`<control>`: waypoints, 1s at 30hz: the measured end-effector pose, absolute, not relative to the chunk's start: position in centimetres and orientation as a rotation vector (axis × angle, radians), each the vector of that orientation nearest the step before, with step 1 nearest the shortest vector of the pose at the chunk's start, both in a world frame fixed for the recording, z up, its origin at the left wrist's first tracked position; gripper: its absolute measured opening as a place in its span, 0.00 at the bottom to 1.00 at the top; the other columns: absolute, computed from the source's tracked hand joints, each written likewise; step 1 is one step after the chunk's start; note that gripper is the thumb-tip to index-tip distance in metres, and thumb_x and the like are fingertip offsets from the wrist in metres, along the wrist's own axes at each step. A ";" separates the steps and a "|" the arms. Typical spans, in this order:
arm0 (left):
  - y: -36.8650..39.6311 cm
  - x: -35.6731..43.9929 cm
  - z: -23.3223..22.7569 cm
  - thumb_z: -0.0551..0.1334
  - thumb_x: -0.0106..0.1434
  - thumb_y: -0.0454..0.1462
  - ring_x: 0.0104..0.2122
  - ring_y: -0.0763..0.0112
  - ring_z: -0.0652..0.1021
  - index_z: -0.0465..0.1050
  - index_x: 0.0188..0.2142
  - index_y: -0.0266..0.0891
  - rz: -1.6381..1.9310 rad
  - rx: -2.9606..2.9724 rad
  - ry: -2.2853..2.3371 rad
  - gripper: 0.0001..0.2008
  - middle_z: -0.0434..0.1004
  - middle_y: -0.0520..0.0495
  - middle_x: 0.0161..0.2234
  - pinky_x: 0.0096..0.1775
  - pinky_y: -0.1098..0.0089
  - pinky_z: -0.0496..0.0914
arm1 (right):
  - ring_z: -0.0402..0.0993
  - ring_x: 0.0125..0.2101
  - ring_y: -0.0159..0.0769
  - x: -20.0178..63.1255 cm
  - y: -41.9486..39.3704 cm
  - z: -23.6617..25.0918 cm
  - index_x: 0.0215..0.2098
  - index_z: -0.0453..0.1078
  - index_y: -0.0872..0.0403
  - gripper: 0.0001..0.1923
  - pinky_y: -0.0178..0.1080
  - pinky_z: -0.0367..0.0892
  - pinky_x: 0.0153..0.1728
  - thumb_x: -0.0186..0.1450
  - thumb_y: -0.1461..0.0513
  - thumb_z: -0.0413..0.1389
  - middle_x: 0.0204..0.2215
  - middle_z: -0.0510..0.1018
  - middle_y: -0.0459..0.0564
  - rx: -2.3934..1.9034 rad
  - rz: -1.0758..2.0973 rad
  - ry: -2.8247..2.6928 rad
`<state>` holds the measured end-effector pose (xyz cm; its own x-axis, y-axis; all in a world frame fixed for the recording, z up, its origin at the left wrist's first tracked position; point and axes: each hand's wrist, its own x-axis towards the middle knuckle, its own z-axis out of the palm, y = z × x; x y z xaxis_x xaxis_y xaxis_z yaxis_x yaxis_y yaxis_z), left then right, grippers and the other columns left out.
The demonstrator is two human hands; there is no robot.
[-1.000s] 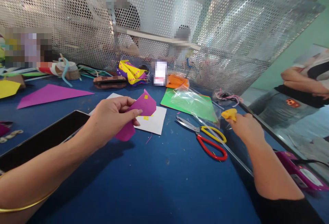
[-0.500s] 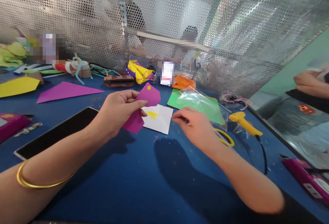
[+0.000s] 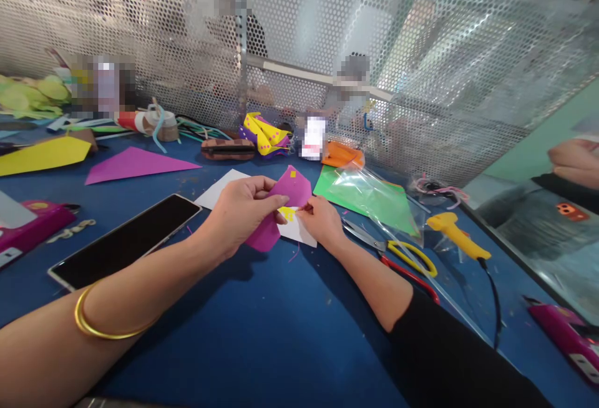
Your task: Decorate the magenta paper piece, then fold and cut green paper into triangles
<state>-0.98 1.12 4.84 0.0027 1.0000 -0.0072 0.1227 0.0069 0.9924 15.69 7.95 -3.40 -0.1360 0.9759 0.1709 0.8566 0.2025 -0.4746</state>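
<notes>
My left hand holds a folded magenta paper piece with a small yellow square on it, a little above the blue table. My right hand has its fingertips pinched over the yellow bits on a white sheet just under the magenta piece's right edge. What those fingertips hold is too small to tell. Scissors with red and yellow handles lie just right of my right hand. A yellow glue gun lies further right with its black cord.
A dark tablet lies at the left. Green paper under a clear plastic bag sits behind the scissors. Magenta and yellow paper triangles lie far left. A perforated metal screen closes the back; another person's arm shows at right.
My right hand left the yellow glue gun on the table at the right, came left over the scissors, and now pinches at the white sheet beside the magenta piece.
</notes>
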 end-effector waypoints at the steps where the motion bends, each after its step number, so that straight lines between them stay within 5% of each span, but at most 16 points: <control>1: 1.1 -0.9 4.8 0.68 0.54 0.41 0.21 0.70 0.77 0.75 0.33 0.38 1.135 1.302 1.299 0.10 0.77 0.51 0.20 0.25 0.73 0.71 | 0.71 0.35 0.35 15.7 8.0 -3.5 0.34 0.73 0.52 0.04 0.35 0.60 0.34 0.63 0.63 0.56 0.34 0.75 0.48 -1.706 0.360 -2.048; 20: 0.5 -0.4 4.6 0.69 0.53 0.40 0.21 0.72 0.77 0.77 0.36 0.39 1.062 1.293 1.274 0.12 0.77 0.53 0.20 0.24 0.75 0.68 | 0.73 0.44 0.44 15.3 8.0 -4.2 0.45 0.73 0.52 0.12 0.39 0.63 0.40 0.66 0.62 0.51 0.45 0.76 0.54 -1.648 0.379 -2.020; 30: 0.7 -0.7 4.2 0.66 0.57 0.39 0.21 0.70 0.78 0.72 0.45 0.40 1.029 1.306 1.250 0.16 0.79 0.52 0.21 0.24 0.73 0.70 | 0.74 0.29 0.34 17.0 7.6 -2.7 0.33 0.66 0.53 0.03 0.37 0.68 0.34 0.62 0.62 0.51 0.26 0.75 0.45 -1.366 0.591 -1.617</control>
